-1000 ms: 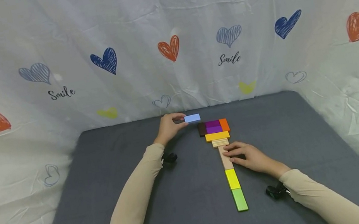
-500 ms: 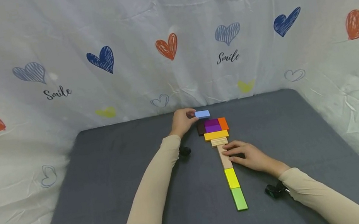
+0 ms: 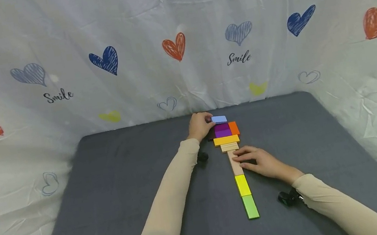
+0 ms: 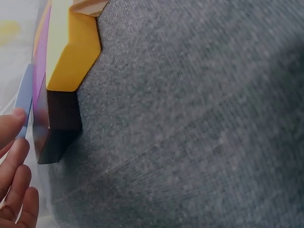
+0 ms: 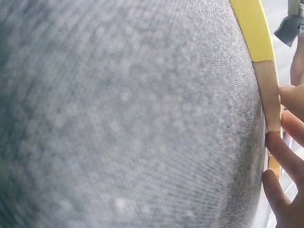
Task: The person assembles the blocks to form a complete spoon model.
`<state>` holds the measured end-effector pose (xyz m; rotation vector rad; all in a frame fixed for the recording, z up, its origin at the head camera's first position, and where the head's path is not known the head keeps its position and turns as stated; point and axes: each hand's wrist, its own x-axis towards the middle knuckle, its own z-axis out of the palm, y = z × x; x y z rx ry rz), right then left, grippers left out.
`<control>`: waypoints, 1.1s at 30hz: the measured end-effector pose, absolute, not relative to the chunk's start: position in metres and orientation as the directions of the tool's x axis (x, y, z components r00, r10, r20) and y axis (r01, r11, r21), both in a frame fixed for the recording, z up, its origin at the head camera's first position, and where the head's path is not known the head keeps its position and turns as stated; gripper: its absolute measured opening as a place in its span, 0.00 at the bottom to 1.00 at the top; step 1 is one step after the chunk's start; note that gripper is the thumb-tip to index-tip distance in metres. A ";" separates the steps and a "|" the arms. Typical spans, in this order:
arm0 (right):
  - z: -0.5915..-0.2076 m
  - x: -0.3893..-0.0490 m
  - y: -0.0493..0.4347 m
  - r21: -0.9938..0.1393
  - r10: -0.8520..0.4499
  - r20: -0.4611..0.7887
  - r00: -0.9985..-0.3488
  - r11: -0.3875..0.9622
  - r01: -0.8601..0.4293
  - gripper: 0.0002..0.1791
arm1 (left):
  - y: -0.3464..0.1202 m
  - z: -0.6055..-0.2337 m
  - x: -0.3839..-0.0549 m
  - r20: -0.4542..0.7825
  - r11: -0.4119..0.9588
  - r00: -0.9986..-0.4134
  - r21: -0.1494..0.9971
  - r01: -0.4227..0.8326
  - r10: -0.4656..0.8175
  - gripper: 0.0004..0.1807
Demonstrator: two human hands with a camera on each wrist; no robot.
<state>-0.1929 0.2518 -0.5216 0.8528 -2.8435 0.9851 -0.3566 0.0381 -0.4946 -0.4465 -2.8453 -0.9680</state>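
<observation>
My left hand pinches a light blue block by its left end, at the far end of a row of flat blocks. Just below it in the head view lie two purple blocks, with an orange block on their right. A dark brown block sits on their left, partly behind the hand in the head view. Nearer come an amber block and a ridged wooden piece. My right hand rests its fingertips on a plain wooden block, fingers loosely spread.
A yellow block and a green block continue the row toward me. Grey cloth covers the table. A white curtain printed with hearts hangs right behind its far edge. Small black cameras are strapped to the wrists.
My left hand has carried the light blue block to the right, from the far left of the row to above the purple blocks. The right hand has stayed on the wooden block.
</observation>
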 end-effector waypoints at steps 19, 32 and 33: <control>-0.518 -0.195 0.251 -0.584 -0.490 0.150 -0.859 0.657 -0.477 0.19 | 0.036 -0.500 -0.361 0.095 0.753 -0.961 0.602 0.264 0.261 0.16; -0.517 -0.194 0.251 -0.589 -0.475 0.119 -0.872 0.673 -0.447 0.18 | 0.037 -0.498 -0.359 0.066 0.751 -0.960 0.609 0.254 0.271 0.15; -0.518 -0.194 0.251 -0.587 -0.477 0.128 -0.869 0.670 -0.454 0.18 | 0.036 -0.498 -0.359 0.067 0.746 -0.960 0.616 0.254 0.271 0.15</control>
